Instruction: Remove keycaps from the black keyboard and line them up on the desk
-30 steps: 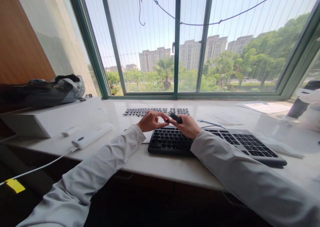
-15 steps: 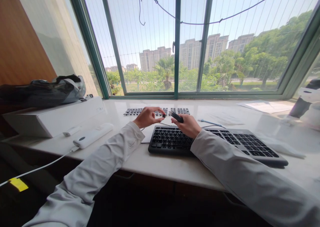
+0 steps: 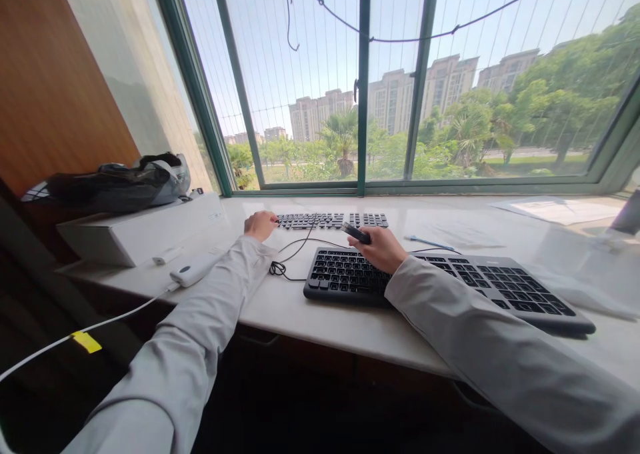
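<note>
My left hand [image 3: 260, 225] is closed at the left end of the rows of loose black keycaps [image 3: 320, 221]. Its fingertips pinch a dark keycap, mostly hidden by the fingers. In the fist of my right hand [image 3: 383, 249] is a small black brush [image 3: 357, 233], its short greyish tip pointing left. That hand hovers over a black keyboard [image 3: 345, 294] stripped of most caps; a couple of keys remain at its lower left corner. The black cable [image 3: 295, 254] runs loosely behind the keyboard, with a tied bundle beside my left sleeve.
A white box [image 3: 145, 231] carries a dark bag [image 3: 120, 184] at left. Near it lies a white device [image 3: 193, 271] on a white cable. A blue thin tool [image 3: 430, 243], clear plastic [image 3: 595, 297] and paper [image 3: 555, 209] lie right. A window stands behind.
My left hand has moved left, away from the brush, carrying a keycap to the left end of the keycap rows. My right hand still holds the brush above the keyboard. The view has shifted slightly.
</note>
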